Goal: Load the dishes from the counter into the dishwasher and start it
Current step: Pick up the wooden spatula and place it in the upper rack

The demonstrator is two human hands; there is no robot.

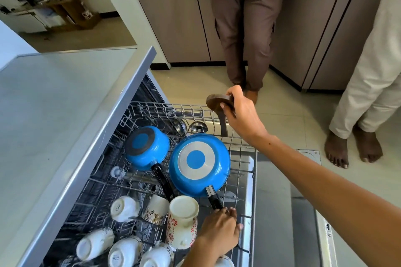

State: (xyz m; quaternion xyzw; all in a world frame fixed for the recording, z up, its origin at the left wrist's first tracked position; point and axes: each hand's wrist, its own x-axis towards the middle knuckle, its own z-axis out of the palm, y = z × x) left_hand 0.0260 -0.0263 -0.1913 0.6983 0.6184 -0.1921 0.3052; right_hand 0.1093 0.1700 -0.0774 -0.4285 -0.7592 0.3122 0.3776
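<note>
The dishwasher's wire rack point(188, 108) is pulled out beside the grey counter point(54, 102). Two blue pans lie upside down in it: a small saucepan point(145, 147) and a wider frying pan point(198, 165). White cups and a flowered mug point(182, 221) sit upside down nearer me. My right hand point(240, 112) grips the head of a dark wooden spatula point(217, 102), held above the rack's far right corner with its handle pointing down. My left hand point(219, 232) curls over the end of the frying pan's black handle point(213, 198).
Two steel ladles point(191, 127) lie at the rack's far side. The open dishwasher door point(282, 212) lies flat to the right. Two people stand close on the tiled floor, one by the cabinets point(173, 17), one barefoot point(351, 147) at right.
</note>
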